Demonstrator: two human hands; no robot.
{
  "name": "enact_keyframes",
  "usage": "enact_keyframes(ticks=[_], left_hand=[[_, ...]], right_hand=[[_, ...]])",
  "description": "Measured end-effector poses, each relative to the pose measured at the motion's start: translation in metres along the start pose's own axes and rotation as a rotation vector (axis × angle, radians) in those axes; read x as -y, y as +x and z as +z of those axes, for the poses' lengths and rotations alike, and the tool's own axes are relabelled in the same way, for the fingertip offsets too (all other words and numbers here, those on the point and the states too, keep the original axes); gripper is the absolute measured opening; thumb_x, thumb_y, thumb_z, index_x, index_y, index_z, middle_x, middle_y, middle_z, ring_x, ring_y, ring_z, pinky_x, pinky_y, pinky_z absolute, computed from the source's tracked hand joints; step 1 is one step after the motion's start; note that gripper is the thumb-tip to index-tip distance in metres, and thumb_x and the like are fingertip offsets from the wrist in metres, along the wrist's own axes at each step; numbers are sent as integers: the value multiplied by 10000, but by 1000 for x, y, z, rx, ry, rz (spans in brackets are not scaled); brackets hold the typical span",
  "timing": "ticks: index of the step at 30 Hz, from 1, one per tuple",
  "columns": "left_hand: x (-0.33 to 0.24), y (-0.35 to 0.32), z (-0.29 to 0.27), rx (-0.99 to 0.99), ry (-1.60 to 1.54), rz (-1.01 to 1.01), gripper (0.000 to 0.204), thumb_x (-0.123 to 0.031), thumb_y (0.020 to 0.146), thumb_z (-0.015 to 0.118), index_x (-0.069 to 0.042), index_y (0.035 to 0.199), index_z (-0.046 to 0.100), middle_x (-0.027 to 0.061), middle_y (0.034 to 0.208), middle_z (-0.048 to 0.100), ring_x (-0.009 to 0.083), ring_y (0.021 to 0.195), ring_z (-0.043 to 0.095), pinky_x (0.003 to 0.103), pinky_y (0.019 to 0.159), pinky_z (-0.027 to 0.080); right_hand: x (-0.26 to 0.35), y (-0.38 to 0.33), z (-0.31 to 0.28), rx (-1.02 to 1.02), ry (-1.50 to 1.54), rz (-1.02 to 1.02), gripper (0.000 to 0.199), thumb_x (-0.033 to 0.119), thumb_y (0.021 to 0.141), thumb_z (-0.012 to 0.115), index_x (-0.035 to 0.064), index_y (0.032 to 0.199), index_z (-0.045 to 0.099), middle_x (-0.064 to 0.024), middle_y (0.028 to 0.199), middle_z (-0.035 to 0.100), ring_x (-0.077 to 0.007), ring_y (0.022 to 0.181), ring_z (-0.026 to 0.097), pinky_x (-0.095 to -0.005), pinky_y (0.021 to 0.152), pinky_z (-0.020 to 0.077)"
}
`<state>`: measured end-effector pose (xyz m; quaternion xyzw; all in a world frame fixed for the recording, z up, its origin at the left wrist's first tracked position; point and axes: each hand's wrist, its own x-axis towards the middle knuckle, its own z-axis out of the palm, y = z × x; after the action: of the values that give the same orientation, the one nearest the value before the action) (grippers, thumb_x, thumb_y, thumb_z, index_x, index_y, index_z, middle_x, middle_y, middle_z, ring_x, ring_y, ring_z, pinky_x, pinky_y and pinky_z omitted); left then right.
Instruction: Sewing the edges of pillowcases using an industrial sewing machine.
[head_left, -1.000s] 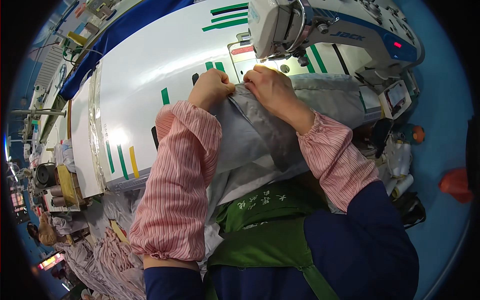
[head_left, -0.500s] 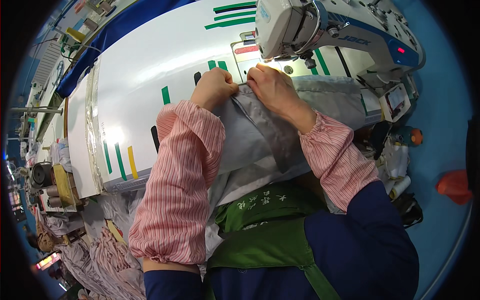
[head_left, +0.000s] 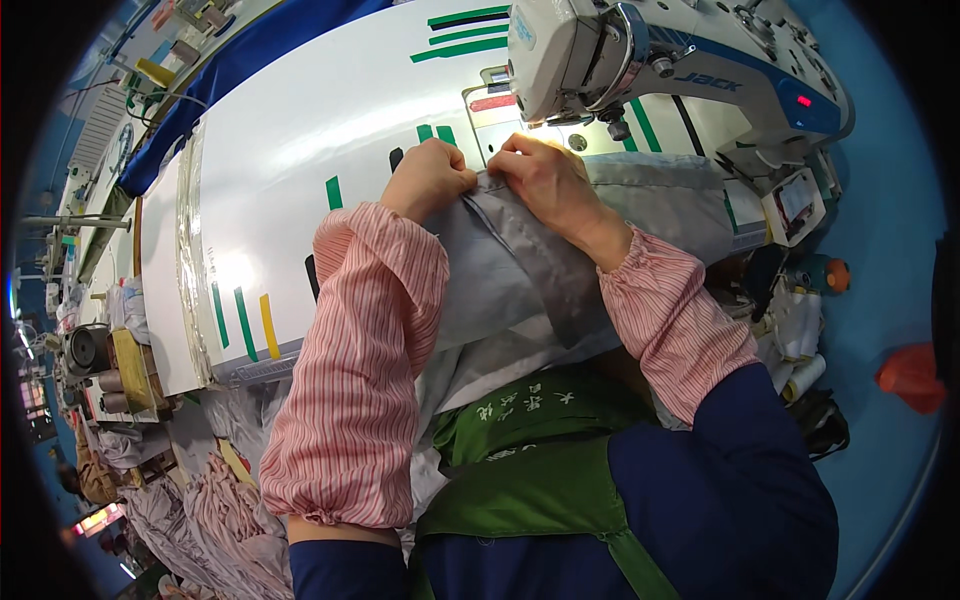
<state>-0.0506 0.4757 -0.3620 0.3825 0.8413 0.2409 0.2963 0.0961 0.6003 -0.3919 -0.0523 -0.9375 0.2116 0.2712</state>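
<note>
A piece of light grey fabric [head_left: 480, 270] drapes over the front edge of the white sewing table [head_left: 270, 180] and down onto my lap. My left hand [head_left: 430, 180] pinches its upper edge, fingers curled in. Close beside it, my right hand [head_left: 548, 190] grips the same edge between thumb and fingers. A darker grey folded strip [head_left: 520, 245] of the fabric runs down from between the hands. Just beyond my right hand stands the white and blue sewing machine [head_left: 570, 60], its lamp lighting the needle area, which my right hand partly hides.
Green, black and yellow tape strips [head_left: 267, 325] mark the tabletop. A small white tray [head_left: 794, 207] sits at the right, above white thread cones [head_left: 803, 376]. Pale crumpled garments [head_left: 235, 510] are heaped at the lower left. A red bag [head_left: 912, 378] lies on the blue floor.
My right hand has shifted slightly left and toward me, its fingers more bent along the fabric edge. The left hand keeps its pinch; the view has moved slightly.
</note>
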Motion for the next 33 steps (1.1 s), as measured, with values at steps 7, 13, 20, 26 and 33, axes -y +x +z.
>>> enact_keyframes(ticks=[7, 13, 20, 26, 33], left_hand=[[-2, -1, 0, -15, 5, -4, 218, -204, 714, 697, 2, 669, 643, 158, 610, 619, 241, 584, 623, 350, 597, 484], [-17, 8, 9, -21, 28, 14, 218, -199, 718, 691, 8, 677, 639, 184, 616, 608, 263, 579, 618, 365, 586, 475], [-44, 26, 24, -30, 65, 77, 244, -205, 782, 690, 10, 682, 629, 67, 557, 545, 135, 535, 489, 319, 550, 407], [-47, 41, 23, 11, 75, 65, 259, -235, 741, 714, -2, 678, 620, 182, 619, 602, 259, 585, 609, 372, 595, 455], [-37, 52, 23, -15, 59, 62, 273, -230, 742, 682, 23, 689, 593, 188, 619, 591, 258, 573, 586, 379, 596, 446]], right_hand=[[-3, -10, -10, 32, -94, -74, 224, 87, 806, 614, 168, 981, 726, -27, 969, 600, -236, 935, 607, -352, 819, 495], [-15, -21, -25, 43, -134, -60, 264, 94, 816, 601, 191, 1030, 722, -36, 987, 571, -234, 931, 599, -349, 813, 495], [-45, -30, -40, 15, -141, -34, 235, 122, 826, 608, 191, 1019, 723, -19, 954, 572, -227, 857, 585, -334, 767, 490], [-63, -23, -41, -9, -159, -68, 221, 147, 816, 597, 206, 968, 746, -62, 817, 591, -201, 868, 579, -308, 766, 499], [-74, -16, -35, -39, -182, -144, 221, 189, 810, 630, 210, 986, 764, -63, 808, 564, -195, 836, 563, -308, 746, 495]])
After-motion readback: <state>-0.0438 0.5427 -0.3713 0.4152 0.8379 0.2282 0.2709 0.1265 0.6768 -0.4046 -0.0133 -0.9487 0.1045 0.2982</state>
